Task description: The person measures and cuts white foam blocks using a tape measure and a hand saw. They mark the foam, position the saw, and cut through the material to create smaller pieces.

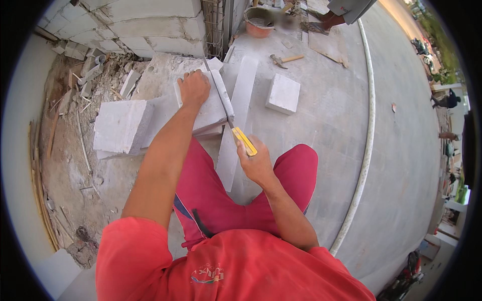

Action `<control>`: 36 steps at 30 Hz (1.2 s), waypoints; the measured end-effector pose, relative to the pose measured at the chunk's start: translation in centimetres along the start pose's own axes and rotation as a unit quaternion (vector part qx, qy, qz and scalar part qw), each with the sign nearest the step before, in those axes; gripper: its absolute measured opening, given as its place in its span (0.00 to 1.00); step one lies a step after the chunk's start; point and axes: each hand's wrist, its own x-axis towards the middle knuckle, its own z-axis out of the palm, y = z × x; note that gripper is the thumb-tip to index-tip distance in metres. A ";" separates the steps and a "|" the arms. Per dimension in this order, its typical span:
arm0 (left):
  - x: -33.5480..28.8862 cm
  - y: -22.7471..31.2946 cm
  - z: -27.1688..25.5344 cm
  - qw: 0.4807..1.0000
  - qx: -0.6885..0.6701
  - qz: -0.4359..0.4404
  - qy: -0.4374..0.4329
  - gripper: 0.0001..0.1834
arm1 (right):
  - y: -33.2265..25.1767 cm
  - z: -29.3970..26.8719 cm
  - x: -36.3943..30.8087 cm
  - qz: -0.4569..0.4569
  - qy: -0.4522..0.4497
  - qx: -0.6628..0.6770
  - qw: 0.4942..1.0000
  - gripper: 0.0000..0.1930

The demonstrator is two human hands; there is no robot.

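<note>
My right hand (258, 163) is wrapped round the yellow handle of a handsaw (242, 138). The saw's long thin blade runs away from me across a white lightweight concrete block (213, 103), close to its right end. On top of that block my left hand (194, 88) presses with bent fingers, gripping it left of the blade. Other white pieces lie under the block. A larger white block (120, 125) sits to its left, tilted. How deep the blade has cut cannot be made out.
A claw hammer (288, 60) and a loose white block (283, 94) lie on the floor to the right. Farther off are a mortar bucket (258, 25) and a person's feet (319, 27). A white pipe (370, 110) crosses the right side; rubble (93, 75) covers the left.
</note>
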 end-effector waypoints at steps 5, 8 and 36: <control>0.1 -0.9 -0.5 1.000 0.004 -0.014 -0.012 0.17 | 0.5 1.2 -0.6 -0.025 0.008 -0.035 0.999 0.13; 0.2 -1.3 -0.6 1.000 0.012 -0.017 -0.006 0.17 | -1.6 -3.4 -11.7 0.044 0.008 0.040 0.998 0.07; 0.0 -1.3 -0.2 1.000 0.020 -0.013 -0.004 0.17 | -0.4 -2.9 -12.3 0.011 0.037 0.052 0.998 0.07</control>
